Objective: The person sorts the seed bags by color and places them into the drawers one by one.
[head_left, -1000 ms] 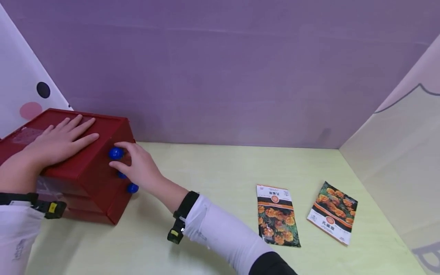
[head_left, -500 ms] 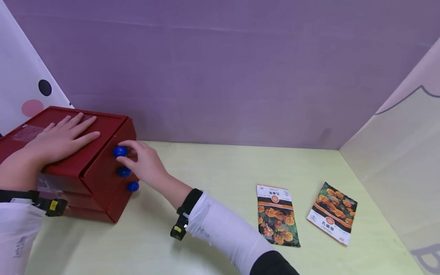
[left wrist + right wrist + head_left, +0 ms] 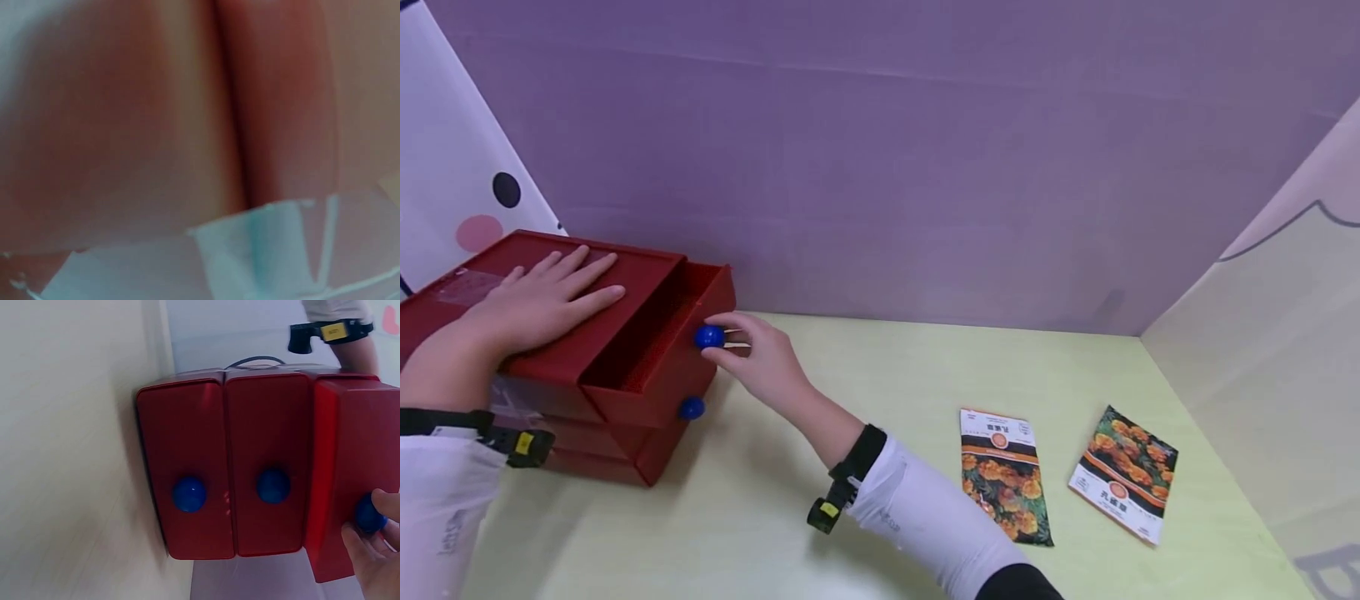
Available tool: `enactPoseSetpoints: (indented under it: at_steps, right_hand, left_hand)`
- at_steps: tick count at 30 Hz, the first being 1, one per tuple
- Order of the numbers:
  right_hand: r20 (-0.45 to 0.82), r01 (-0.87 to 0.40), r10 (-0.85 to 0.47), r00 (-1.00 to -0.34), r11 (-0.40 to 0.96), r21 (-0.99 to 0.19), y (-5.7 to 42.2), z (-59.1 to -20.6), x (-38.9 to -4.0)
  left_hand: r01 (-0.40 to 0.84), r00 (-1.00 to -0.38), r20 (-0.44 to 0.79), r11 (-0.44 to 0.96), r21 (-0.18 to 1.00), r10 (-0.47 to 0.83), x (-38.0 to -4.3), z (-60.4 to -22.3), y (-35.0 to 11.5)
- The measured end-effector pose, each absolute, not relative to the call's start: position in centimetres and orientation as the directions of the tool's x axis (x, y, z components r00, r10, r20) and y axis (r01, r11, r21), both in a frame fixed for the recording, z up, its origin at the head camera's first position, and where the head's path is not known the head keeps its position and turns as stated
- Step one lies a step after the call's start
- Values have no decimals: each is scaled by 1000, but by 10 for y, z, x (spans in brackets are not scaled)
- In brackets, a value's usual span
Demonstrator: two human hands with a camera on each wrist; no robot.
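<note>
A red cabinet [image 3: 632, 279] with three stacked drawers stands at the left of the table. My left hand [image 3: 538, 304] lies flat on its top, fingers spread. With thumb and fingers, my right hand [image 3: 763, 358] pinches the blue round knob [image 3: 709, 337] of the top drawer [image 3: 658, 387]. That drawer is partly pulled out, and the part of its inside that shows holds nothing. In the right wrist view the middle drawer [image 3: 269, 425] and bottom drawer [image 3: 184, 437] are closed, each with its own blue knob. The left wrist view is mostly blurred skin and red.
Two seed packets with orange flowers lie on the pale table [image 3: 865, 383] at the right: one packet [image 3: 1006, 479] nearer the middle, the other packet [image 3: 1124, 475] tilted beside it. A purple wall [image 3: 880, 167] rises behind, and side panels flank the table.
The top drawer has slid out to the right from closed, my right hand moving with its knob. My left hand has stayed on the cabinet top.
</note>
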State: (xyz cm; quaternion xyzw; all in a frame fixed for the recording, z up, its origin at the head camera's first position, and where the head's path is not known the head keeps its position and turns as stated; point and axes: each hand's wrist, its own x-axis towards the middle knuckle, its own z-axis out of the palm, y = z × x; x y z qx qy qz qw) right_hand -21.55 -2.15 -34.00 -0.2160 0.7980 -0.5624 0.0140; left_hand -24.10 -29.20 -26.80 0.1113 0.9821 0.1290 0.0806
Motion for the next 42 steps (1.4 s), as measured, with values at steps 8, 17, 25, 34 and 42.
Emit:
enactPoseSetpoints:
  at_steps: [8, 17, 25, 34, 42]
  right_hand:
    - [120, -198, -309, -943, 233, -952, 8, -341, -213]
    - [53, -112, -271, -961, 209, -971, 31, -340, -210]
    - [66, -123, -268, -961, 204, -971, 48, -342, -206]
    - [58, -115, -266, -962, 204, -972, 57, -343, -202]
    - [66, -116, -269, -961, 177, -977, 55, -349, -201]
  left_hand:
    - [202, -962, -123, 940, 274, 243, -244, -269, -290]
    - [197, -964, -123, 943, 270, 237, -247, -271, -291]
    - [192, -965, -124, 942, 275, 232, -248, -272, -291]
    - [196, -965, -117, 940, 279, 236, -248, -271, -289]
    - [213, -961, -111, 932, 294, 254, -242, -272, -294]
